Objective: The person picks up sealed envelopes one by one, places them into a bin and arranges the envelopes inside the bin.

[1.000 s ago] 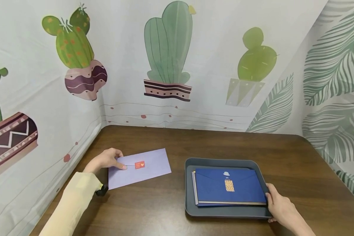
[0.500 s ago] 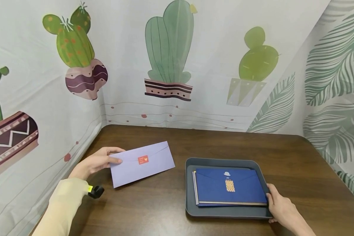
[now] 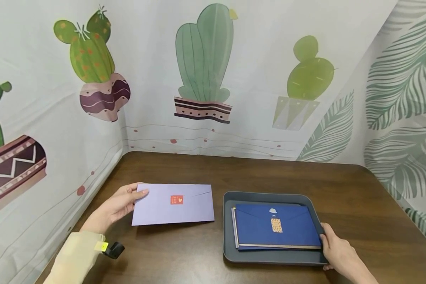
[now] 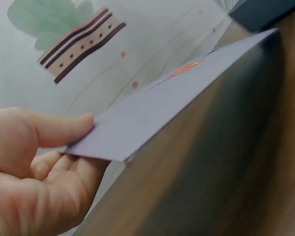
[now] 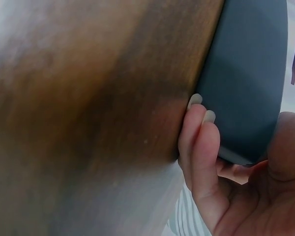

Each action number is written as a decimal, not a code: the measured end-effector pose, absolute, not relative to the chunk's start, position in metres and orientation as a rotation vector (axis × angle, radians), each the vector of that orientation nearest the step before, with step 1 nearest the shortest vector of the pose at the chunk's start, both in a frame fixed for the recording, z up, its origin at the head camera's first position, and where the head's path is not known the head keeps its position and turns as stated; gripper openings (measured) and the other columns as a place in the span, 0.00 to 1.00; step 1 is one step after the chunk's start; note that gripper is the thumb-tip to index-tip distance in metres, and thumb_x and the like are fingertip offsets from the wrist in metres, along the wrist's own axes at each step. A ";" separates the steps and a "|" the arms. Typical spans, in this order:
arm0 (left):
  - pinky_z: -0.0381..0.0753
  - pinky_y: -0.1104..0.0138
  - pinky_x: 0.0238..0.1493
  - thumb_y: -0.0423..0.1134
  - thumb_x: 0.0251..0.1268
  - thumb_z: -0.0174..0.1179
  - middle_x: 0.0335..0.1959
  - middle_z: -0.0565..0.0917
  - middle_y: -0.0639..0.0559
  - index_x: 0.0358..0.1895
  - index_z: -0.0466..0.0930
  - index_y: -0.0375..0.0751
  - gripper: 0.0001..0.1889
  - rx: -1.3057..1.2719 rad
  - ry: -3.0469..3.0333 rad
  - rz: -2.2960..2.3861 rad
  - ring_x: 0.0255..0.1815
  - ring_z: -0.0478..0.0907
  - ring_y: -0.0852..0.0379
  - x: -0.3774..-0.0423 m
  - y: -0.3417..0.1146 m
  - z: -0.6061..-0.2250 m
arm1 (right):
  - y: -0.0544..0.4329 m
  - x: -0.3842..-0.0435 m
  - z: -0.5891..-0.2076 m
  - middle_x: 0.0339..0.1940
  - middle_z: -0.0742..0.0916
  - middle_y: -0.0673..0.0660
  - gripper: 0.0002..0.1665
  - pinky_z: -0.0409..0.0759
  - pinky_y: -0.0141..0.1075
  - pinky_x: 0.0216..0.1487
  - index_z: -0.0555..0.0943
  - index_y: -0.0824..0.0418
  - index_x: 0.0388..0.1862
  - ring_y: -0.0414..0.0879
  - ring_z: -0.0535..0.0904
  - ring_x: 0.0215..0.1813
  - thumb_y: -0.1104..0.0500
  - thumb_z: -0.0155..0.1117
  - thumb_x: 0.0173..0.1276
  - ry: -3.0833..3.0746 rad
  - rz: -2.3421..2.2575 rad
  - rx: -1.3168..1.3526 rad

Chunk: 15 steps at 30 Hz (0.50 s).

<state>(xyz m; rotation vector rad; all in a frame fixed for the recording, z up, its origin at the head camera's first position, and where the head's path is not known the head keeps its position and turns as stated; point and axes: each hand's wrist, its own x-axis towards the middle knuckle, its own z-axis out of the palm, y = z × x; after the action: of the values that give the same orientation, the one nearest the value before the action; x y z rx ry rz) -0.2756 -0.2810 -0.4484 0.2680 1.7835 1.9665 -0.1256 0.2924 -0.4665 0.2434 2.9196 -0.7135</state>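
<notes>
A lilac envelope (image 3: 174, 211) with a red sticker hangs above the table at the left, its left end pinched by my left hand (image 3: 122, 203). In the left wrist view the thumb lies on top of the envelope (image 4: 137, 118) and the fingers are curled beneath it. My right hand (image 3: 340, 244) grips the right side of a dark grey tray (image 3: 255, 255). The right wrist view has the fingertips (image 5: 206, 135) against the tray's outer wall (image 5: 241, 78). Inside the tray lies a stack of envelopes, a dark blue one (image 3: 252, 228) with a patterned sticker on top.
The brown wooden table (image 3: 184, 248) carries the tray at its right half. A white cloth (image 3: 145, 79) printed with cacti and leaves hangs behind and at the sides. A small black camera (image 3: 114, 250) is worn on my left wrist.
My left hand has lifted the lilac envelope off the table and levelled it, moving it slightly right. My right hand and the tray have stayed in place.
</notes>
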 end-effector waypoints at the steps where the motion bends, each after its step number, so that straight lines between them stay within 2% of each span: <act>1: 0.85 0.65 0.40 0.34 0.75 0.49 0.39 0.86 0.57 0.47 0.76 0.47 0.07 0.258 1.781 1.975 0.40 0.83 0.62 -0.273 -0.279 -0.448 | 0.293 -0.126 -0.467 0.24 0.85 0.56 0.19 0.76 0.46 0.28 0.59 0.60 0.64 0.39 0.78 0.12 0.60 0.41 0.77 2.921 -0.715 0.241; 7: 0.85 0.67 0.40 0.35 0.75 0.48 0.39 0.85 0.58 0.47 0.75 0.45 0.06 0.221 1.743 2.043 0.39 0.83 0.64 -0.259 -0.269 -0.447 | 0.293 -0.126 -0.466 0.25 0.85 0.57 0.20 0.77 0.47 0.29 0.59 0.60 0.65 0.38 0.78 0.12 0.60 0.41 0.77 2.916 -0.718 0.245; 15: 0.85 0.70 0.40 0.30 0.78 0.39 0.38 0.86 0.53 0.46 0.75 0.40 0.12 0.328 1.493 2.173 0.39 0.84 0.62 -0.242 -0.261 -0.440 | 0.294 -0.126 -0.467 0.25 0.85 0.57 0.20 0.77 0.46 0.28 0.59 0.60 0.65 0.38 0.78 0.12 0.60 0.42 0.77 2.911 -0.717 0.242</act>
<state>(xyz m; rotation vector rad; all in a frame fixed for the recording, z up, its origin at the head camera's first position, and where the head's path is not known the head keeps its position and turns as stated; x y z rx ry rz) -0.2420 -0.2609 -0.4400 0.3281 1.4927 2.1733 -0.1265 0.2938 -0.4672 0.2417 2.9115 -0.7170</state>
